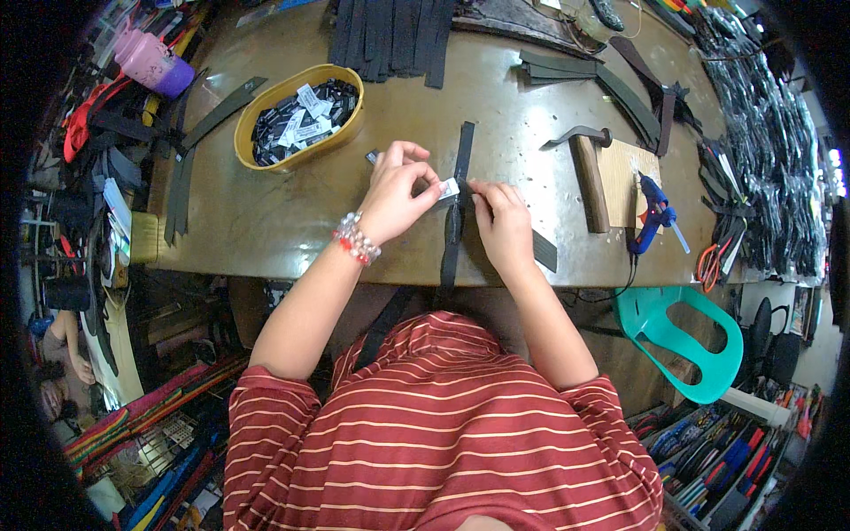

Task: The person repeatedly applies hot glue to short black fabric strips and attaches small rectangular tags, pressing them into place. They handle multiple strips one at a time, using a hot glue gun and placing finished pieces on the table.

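A black strap [452, 234] runs from the middle of the table over its front edge. My left hand [398, 190], with a beaded bracelet at the wrist, pinches a small white label [450, 188] against the strap's left side. On the strap's other side is my right hand [502, 221], its thumb and fingertips drawn together at the strap's edge. Whether those fingertips grip the strap I cannot make out fully. Another small label [372, 156] lies partly behind my left hand. A yellow oval tub [241, 133] to the left holds many black and white labels.
Black straps [390, 40] lie at the far edge, more [629, 111] at the right. A hammer [591, 181], wooden board [620, 164], blue glue gun [653, 212] and orange-handled scissors [708, 265] lie right. A green plastic stool [642, 327] stands by the front edge.
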A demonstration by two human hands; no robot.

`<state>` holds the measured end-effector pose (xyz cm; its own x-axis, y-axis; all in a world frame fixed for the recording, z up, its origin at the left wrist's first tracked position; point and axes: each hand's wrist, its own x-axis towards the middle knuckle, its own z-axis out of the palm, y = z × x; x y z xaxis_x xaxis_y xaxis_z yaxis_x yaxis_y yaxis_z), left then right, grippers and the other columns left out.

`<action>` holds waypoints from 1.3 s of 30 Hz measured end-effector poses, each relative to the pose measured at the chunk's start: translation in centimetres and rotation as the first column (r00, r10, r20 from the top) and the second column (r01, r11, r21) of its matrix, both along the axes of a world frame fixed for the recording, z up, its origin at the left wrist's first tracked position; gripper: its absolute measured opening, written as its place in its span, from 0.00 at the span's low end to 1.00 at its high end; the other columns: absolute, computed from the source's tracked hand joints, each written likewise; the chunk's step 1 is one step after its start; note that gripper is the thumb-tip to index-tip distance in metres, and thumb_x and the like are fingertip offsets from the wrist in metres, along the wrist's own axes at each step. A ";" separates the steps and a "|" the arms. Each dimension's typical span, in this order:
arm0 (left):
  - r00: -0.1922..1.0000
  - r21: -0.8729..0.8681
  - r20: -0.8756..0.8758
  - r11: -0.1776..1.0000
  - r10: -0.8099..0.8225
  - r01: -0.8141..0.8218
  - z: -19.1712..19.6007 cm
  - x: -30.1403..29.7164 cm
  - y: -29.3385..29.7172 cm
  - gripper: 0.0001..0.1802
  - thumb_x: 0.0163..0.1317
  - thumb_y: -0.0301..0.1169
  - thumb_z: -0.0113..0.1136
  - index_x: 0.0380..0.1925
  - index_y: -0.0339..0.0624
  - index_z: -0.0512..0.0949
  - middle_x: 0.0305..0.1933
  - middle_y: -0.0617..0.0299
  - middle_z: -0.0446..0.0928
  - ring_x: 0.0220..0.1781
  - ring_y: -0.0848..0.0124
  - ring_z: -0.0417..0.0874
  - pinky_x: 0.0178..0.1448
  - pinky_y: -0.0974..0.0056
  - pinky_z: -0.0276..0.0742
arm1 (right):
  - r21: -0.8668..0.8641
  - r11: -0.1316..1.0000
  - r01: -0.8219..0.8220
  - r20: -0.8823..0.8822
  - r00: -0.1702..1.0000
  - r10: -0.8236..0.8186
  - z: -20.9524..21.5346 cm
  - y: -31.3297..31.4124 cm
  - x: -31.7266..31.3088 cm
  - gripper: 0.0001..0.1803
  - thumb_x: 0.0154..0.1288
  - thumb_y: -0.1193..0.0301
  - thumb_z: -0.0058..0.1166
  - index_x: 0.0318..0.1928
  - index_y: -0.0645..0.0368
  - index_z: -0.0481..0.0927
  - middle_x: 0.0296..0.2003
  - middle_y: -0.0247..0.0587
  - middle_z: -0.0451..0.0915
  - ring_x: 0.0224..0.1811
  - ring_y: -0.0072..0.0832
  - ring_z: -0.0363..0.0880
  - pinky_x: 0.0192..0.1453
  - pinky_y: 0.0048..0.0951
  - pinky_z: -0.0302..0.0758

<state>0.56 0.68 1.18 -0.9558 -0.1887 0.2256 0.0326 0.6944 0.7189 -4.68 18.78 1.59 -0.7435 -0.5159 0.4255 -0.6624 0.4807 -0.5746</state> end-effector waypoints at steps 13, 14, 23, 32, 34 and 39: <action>1.000 -0.185 0.023 0.983 0.002 0.002 0.2 -0.3 1.4 0.07 0.54 0.33 0.64 0.33 0.46 0.81 0.48 0.59 0.72 0.52 0.59 0.71 0.59 0.56 0.67 | 0.218 0.973 -0.080 -0.197 0.973 0.124 -1.7 0.3 -0.1 0.16 0.51 0.78 0.53 0.44 0.60 0.79 0.41 0.44 0.76 0.45 0.40 0.74 0.47 0.38 0.75; 0.997 -0.170 -0.060 0.985 -0.043 0.032 0.3 -0.1 1.2 0.08 0.54 0.31 0.64 0.35 0.47 0.80 0.48 0.59 0.72 0.52 0.59 0.71 0.59 0.55 0.67 | 0.254 0.960 -0.119 -0.228 0.957 0.179 -1.2 0.4 -0.5 0.17 0.52 0.76 0.52 0.45 0.60 0.79 0.42 0.43 0.75 0.45 0.40 0.74 0.47 0.37 0.75; 0.904 -0.464 -0.151 0.837 -0.399 0.291 -1.2 1.1 -0.8 0.15 0.52 0.25 0.57 0.43 0.45 0.79 0.51 0.64 0.76 0.55 0.63 0.74 0.60 0.57 0.69 | 0.526 0.587 -0.616 -0.267 0.536 0.801 0.8 1.7 -3.7 0.16 0.52 0.71 0.52 0.45 0.54 0.78 0.43 0.40 0.75 0.42 0.35 0.76 0.45 0.32 0.75; 0.896 -0.443 -0.149 0.838 -0.419 0.318 -1.8 1.4 -1.0 0.17 0.53 0.25 0.57 0.46 0.45 0.78 0.53 0.65 0.77 0.56 0.66 0.75 0.59 0.58 0.69 | 0.146 0.928 -0.344 0.290 0.911 0.292 0.1 -1.0 -8.4 0.08 0.54 0.71 0.63 0.35 0.60 0.85 0.32 0.48 0.83 0.35 0.43 0.83 0.42 0.34 0.76; 0.895 -0.434 -0.142 0.840 -0.422 0.327 -1.8 1.4 -1.0 0.18 0.52 0.25 0.58 0.46 0.44 0.78 0.54 0.65 0.77 0.56 0.67 0.75 0.59 0.58 0.69 | 0.252 0.918 -0.304 0.425 0.888 0.178 0.0 -1.5 -9.1 0.10 0.52 0.70 0.64 0.35 0.60 0.85 0.31 0.50 0.83 0.35 0.44 0.83 0.42 0.35 0.77; 0.879 -0.552 -0.152 0.777 -0.451 0.303 -2.0 0.8 -0.7 0.19 0.53 0.26 0.56 0.47 0.44 0.77 0.54 0.64 0.76 0.57 0.65 0.74 0.61 0.57 0.69 | 0.447 0.846 -0.291 0.341 0.930 0.141 0.7 -3.8 -10.3 0.07 0.52 0.72 0.62 0.30 0.65 0.82 0.24 0.49 0.82 0.29 0.35 0.83 0.35 0.34 0.76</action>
<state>1.35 -0.05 -0.81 -0.8148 0.3837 0.4347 0.5029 0.8407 0.2005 -14.99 14.97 2.34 -0.6367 -0.7598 -0.1316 -0.6265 0.6092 -0.4862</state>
